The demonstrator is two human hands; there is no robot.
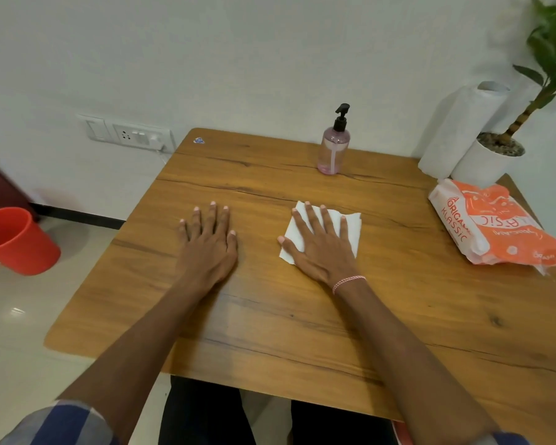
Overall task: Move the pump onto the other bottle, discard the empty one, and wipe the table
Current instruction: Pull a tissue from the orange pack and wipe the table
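Pink clear pump bottle [332, 149] with black pump: upright at the wooden surface's [270, 316] far edge, clear of wiping. Right hand [321, 242], grip flat, pins white paper tissue [350, 226] for wiping; left hand [207, 245] splayed, empty, bracing.

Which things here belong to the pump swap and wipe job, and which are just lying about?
Job: pink clear bottle with black pump; white paper tissue under right hand; brown wooden table; red plastic bin.

Lying about: orange tissue pack; white paper towel roll; potted green plant.
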